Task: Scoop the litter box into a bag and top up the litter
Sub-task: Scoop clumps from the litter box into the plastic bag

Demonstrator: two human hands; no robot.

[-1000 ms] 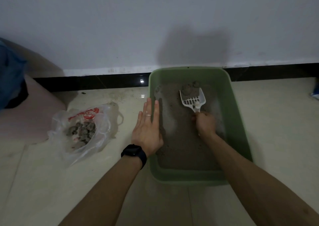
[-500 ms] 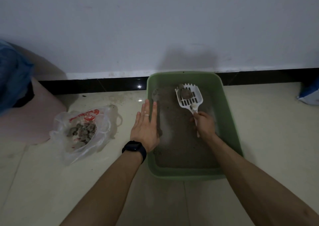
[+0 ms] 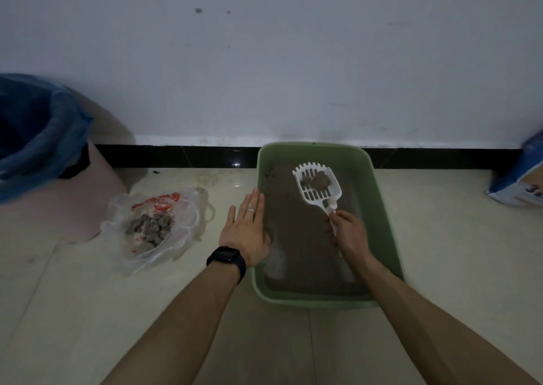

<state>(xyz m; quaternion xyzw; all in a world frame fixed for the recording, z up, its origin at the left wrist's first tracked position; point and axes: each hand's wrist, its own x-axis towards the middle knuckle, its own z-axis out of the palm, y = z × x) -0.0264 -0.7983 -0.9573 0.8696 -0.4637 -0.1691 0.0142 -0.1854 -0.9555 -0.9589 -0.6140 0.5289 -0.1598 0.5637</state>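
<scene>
A green litter box (image 3: 383, 208) with grey-brown litter stands on the floor by the wall. My right hand (image 3: 348, 232) grips the handle of a white slotted scoop (image 3: 318, 189), held above the litter with two dark clumps in it. My left hand (image 3: 246, 232) lies flat with straight fingers against the box's left rim. A clear plastic bag (image 3: 152, 226) with red print lies open on the floor to the left, several clumps inside.
A pink bin (image 3: 73, 196) lined with a blue bag (image 3: 35, 132) stands at the far left. A blue and white litter sack (image 3: 526, 179) sits at the right edge. White wall and black skirting run behind the box.
The scoop has risen out of the litter at the box's far end, carrying two clumps. My left hand has stayed on the left rim.
</scene>
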